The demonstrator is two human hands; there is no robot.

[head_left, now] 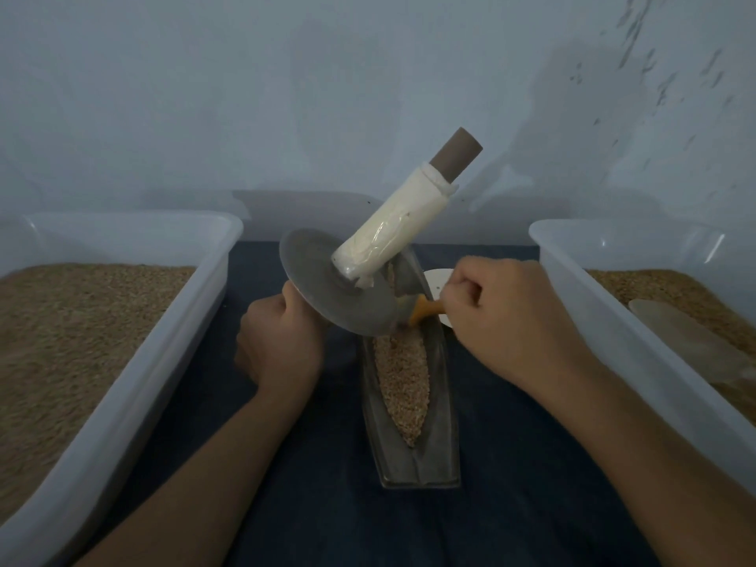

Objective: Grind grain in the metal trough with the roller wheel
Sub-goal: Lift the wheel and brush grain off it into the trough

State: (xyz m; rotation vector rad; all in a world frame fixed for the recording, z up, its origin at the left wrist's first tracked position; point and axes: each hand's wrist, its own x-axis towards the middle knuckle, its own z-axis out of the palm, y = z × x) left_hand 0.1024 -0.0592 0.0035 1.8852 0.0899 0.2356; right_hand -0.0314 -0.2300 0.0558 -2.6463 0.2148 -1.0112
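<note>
A boat-shaped metal trough [439,444] lies on the dark cloth, holding a strip of ground grain [403,386]. The roller wheel [323,276], a grey metal disc on an axle, is tipped up to the left of the trough. Its upper handle [403,223], wrapped in white cloth and tape, points up and right. My left hand [280,341] grips the lower handle beneath the disc; that handle is hidden. My right hand [507,313] grips a small brush with a yellow handle [427,311], its head against the disc's edge over the trough.
A white plastic tub [135,349] full of grain stands at the left. A second tub [638,333] at the right holds grain and a pale scoop [691,337]. A small white disc [437,282] lies behind my right hand. A pale wall rises behind.
</note>
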